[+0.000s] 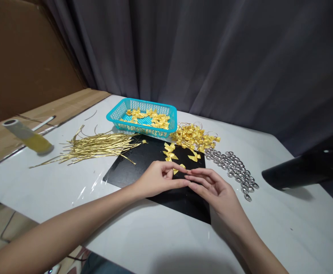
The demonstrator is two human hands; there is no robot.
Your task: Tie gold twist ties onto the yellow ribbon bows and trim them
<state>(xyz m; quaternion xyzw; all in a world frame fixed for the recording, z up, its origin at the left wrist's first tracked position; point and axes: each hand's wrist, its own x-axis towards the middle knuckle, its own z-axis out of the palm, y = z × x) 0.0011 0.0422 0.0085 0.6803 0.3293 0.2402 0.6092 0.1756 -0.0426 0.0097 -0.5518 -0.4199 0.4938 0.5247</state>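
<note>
My left hand (160, 177) and my right hand (212, 186) meet fingertip to fingertip above a black mat (180, 201). Thumb and index finger of each are pinched toward the other; whatever lies between them is too small to make out. Just behind the fingers, several yellow ribbon bows (169, 151) rest on the mat, one of them partly covered by my left hand. Another bow (194, 156) sits apart to the right. A bundle of gold twist ties (97, 146) lies left of the mat, and silver beads (237, 169) are spread to its right.
Behind the mat stands a blue basket (142, 131) with yellow bows inside. A heap of yellow bows (195, 137) touches its right side. A bottle-like roll with yellow contents (29, 139) is at the left, a black cylinder (303, 169) at the right. A grey curtain (197, 57) hangs behind the table.
</note>
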